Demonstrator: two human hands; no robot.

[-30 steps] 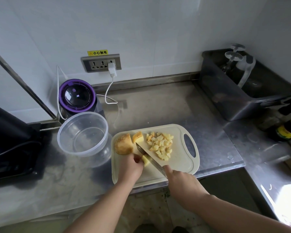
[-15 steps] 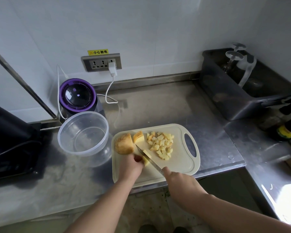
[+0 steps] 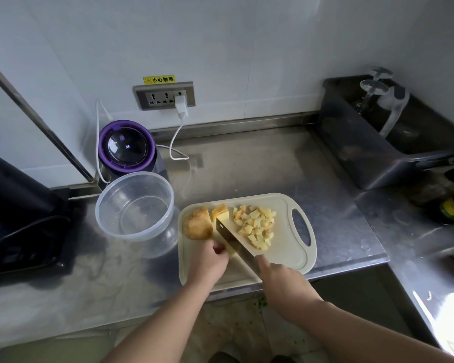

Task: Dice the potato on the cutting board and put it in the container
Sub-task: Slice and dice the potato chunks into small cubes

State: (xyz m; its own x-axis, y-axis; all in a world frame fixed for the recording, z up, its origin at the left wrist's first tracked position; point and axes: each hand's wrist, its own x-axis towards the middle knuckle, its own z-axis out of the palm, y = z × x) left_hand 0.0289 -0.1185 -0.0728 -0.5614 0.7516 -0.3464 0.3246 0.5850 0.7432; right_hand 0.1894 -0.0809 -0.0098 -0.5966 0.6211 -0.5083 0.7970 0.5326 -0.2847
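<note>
I see the diced potato [image 3: 256,226] as a heap of pale, rough cubes on the far right of the cream plastic cutting board [image 3: 283,250], with two brown-skinned chunks [image 3: 197,223] at its left end. The left hand [image 3: 209,263] curls onto a potato piece [image 3: 230,254] (mostly hidden). The right hand [image 3: 283,281] grips the knife [image 3: 233,238], its flat blade lying diagonally with the tip pointing away and left. A clear round container [image 3: 134,205] stands just left of the board on the scuffed steel counter [image 3: 247,163].

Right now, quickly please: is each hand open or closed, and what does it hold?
Left hand: closed, fingers curled on a potato piece beside the knife.
Right hand: closed, gripping the knife by its handle.
</note>
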